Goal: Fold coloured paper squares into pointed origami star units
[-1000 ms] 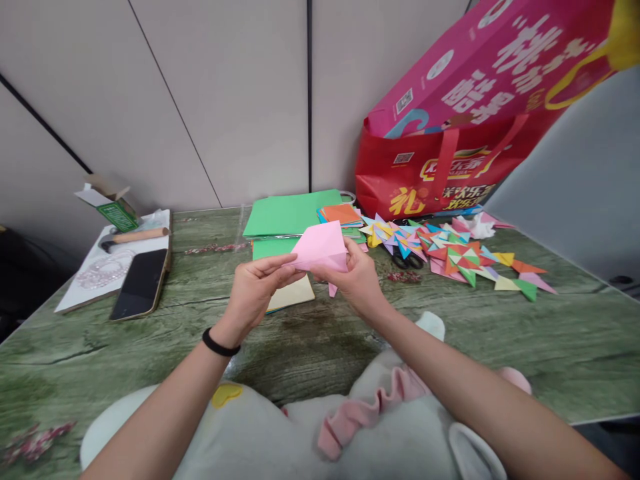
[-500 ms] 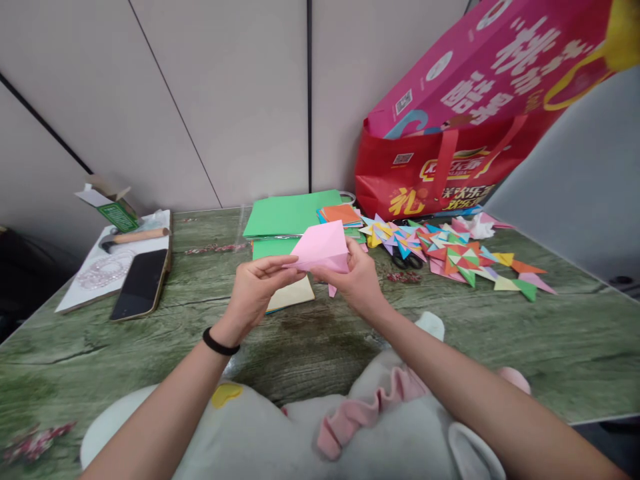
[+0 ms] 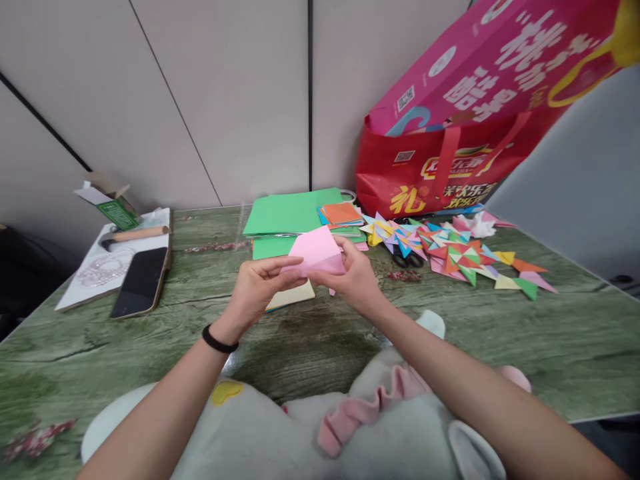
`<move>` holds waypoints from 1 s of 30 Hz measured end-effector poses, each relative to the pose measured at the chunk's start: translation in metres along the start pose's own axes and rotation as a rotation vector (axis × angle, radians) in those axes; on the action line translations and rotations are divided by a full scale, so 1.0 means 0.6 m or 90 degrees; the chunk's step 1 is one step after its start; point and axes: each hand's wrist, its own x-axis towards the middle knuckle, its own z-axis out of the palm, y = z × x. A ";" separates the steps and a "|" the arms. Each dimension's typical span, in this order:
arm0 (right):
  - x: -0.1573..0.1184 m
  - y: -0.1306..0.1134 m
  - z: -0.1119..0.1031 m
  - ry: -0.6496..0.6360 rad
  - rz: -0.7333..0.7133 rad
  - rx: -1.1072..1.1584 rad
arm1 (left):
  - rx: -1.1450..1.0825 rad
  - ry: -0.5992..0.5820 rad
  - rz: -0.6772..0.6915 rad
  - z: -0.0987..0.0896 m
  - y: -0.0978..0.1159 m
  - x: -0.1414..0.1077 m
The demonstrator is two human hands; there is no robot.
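Note:
A folded pink paper (image 3: 318,252) is held up between both hands, above the table's middle. My left hand (image 3: 257,283) pinches its left lower edge between thumb and fingers. On the right side, my right hand (image 3: 353,273) grips the paper with the thumb in front and fingers at the back edge. Beneath and behind the paper lie green sheets (image 3: 295,212) and a small stack of orange and blue squares (image 3: 340,213). A pale yellow sheet (image 3: 291,295) lies below my left hand's fingers.
Folded colourful paper pieces (image 3: 463,257) and black scissors (image 3: 407,260) lie at the right, before a red bag (image 3: 430,167). At the left are a phone (image 3: 140,281), a hammer (image 3: 135,235) and a small green box (image 3: 117,210). A grey plush (image 3: 280,433) sits in front.
The pink paper has tilted and turned between my hands, its peak now further left. My right hand has shifted slightly left.

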 end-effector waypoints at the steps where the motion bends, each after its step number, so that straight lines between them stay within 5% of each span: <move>1: 0.000 0.000 0.000 -0.004 0.006 0.009 | 0.001 0.003 0.004 0.001 0.000 0.000; 8: 0.002 -0.003 0.001 -0.023 0.027 0.072 | 0.005 0.017 0.021 0.004 0.000 -0.001; 23: 0.003 0.001 -0.001 -0.001 -0.067 -0.083 | 0.119 0.073 0.078 0.005 -0.014 0.002; 30: 0.002 -0.004 0.003 -0.011 0.050 0.007 | 0.035 0.051 0.040 0.008 -0.009 0.000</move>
